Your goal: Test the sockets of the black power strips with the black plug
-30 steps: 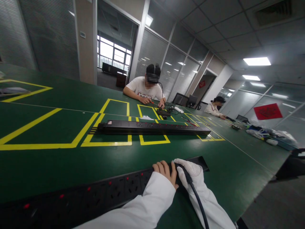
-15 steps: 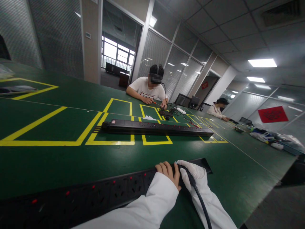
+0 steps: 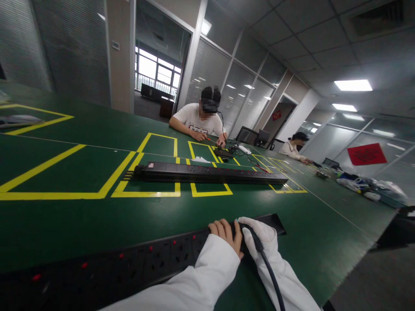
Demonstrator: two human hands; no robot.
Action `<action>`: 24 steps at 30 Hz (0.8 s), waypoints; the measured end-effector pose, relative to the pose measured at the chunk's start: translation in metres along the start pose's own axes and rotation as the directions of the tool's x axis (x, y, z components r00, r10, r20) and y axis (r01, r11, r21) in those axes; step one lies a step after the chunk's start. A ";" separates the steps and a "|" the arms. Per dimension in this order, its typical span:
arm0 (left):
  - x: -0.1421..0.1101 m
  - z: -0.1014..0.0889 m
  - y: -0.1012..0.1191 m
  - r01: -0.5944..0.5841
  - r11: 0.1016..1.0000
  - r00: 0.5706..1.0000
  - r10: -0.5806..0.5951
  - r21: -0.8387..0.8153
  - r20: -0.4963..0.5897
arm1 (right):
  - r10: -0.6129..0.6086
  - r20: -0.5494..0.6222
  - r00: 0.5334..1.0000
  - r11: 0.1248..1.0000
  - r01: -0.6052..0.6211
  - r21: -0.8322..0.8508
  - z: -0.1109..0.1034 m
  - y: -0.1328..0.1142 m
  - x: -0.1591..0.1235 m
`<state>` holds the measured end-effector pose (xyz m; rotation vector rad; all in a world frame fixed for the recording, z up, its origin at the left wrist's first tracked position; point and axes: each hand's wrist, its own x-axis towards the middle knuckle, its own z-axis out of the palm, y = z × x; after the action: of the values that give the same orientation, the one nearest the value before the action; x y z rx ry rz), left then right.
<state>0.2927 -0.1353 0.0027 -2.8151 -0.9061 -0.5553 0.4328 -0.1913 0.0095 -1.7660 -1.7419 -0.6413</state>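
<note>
A long black power strip (image 3: 155,257) with sockets and small red switches lies across the near part of the table. My left hand (image 3: 228,236), ungloved in a white sleeve, grips the strip, its fingers curled over the far edge. Beside it, my right hand (image 3: 262,237) in a white glove closes on a black cable (image 3: 269,270) at the strip's right part. The cable runs down towards me, and whatever is at its upper end is hidden by my fingers.
A second black power strip (image 3: 210,172) lies farther off over yellow tape outlines (image 3: 65,196) on the green table (image 3: 113,220). Across the table a person (image 3: 201,116) handles a wired tool. Another person (image 3: 293,149) sits at right, near bagged items (image 3: 366,185).
The whole view has shifted slightly, moving the scene a little to the left. Both hands keep their places on the strip and the cable.
</note>
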 end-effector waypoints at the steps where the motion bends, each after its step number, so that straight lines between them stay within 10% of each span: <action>1: 0.000 0.000 0.000 -0.002 1.000 1.000 0.002 0.000 0.000 | 0.001 -0.001 1.000 1.000 -0.001 0.000 0.000 0.000 0.000; 24: 0.000 0.004 0.000 0.001 1.000 1.000 -0.001 -0.014 -0.007 | 0.007 0.006 1.000 1.000 -0.007 -0.006 -0.001 -0.001 0.000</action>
<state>0.2944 -0.1345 -0.0006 -2.8232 -0.9066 -0.5728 0.4316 -0.1920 0.0104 -1.7790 -1.7382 -0.6395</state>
